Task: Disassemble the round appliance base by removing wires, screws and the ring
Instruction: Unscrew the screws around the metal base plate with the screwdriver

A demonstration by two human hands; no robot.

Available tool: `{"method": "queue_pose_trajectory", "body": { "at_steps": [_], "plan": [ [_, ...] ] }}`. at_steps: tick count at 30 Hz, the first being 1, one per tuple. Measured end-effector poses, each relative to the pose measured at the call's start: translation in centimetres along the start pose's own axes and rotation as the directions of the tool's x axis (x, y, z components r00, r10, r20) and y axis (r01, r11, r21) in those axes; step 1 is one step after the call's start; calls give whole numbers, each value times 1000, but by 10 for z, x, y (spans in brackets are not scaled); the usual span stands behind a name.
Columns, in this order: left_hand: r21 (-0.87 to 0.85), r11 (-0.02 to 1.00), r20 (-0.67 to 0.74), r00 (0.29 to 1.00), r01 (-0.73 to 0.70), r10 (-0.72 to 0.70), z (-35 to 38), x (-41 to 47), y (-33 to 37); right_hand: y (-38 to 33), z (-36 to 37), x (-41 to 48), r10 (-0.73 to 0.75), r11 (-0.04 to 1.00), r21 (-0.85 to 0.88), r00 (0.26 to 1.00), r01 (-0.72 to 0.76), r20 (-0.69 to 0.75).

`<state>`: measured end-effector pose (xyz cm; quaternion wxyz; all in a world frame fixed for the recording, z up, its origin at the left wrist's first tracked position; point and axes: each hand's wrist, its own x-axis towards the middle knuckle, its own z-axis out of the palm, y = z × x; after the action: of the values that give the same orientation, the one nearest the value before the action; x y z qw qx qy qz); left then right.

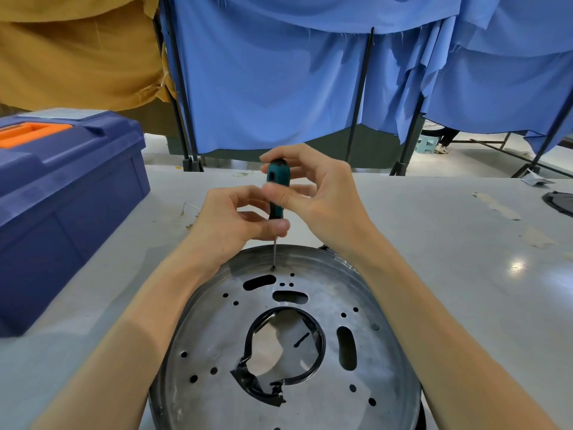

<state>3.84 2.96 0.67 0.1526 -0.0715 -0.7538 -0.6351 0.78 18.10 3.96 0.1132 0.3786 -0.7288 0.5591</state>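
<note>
A pale grey table (434, 231) fills the foreground, its glossy top marked by a light reflection at the right. Behind it, blue cloth (279, 82) is hung over dark metal stands (359, 94), and mustard cloth (77, 48) is draped at the upper left. A light floor (465, 162) is seen beneath the cloth. A blue toolbox (62, 193) is set on the table's left.

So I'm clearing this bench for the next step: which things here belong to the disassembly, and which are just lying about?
In use:
- round metal base
- black ring at its centre opening
- screwdriver, tip on a screw
- left hand and right hand, both gripping the screwdriver

Lying about:
- blue toolbox, closed
- thin wire piece on the table
- dark object at the right edge
</note>
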Motion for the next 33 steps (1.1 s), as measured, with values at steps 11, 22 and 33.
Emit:
{"method": "queue_pose_trajectory", "body": {
  "at_steps": [11, 22, 33],
  "plan": [
    [33, 999, 37, 999, 11, -12, 0, 0, -1, 1, 0, 1, 2, 1000, -8, 1000, -2, 0],
    [35, 999, 3, 1000, 2, -2, 0, 0, -1, 0, 0, 0, 13, 1000, -23, 1000, -13, -6],
    [43, 999, 7, 1000, -2, 2, 0, 1, -1, -1, -1, 0, 7, 1000, -16, 1000, -7, -26]
  ]
}}
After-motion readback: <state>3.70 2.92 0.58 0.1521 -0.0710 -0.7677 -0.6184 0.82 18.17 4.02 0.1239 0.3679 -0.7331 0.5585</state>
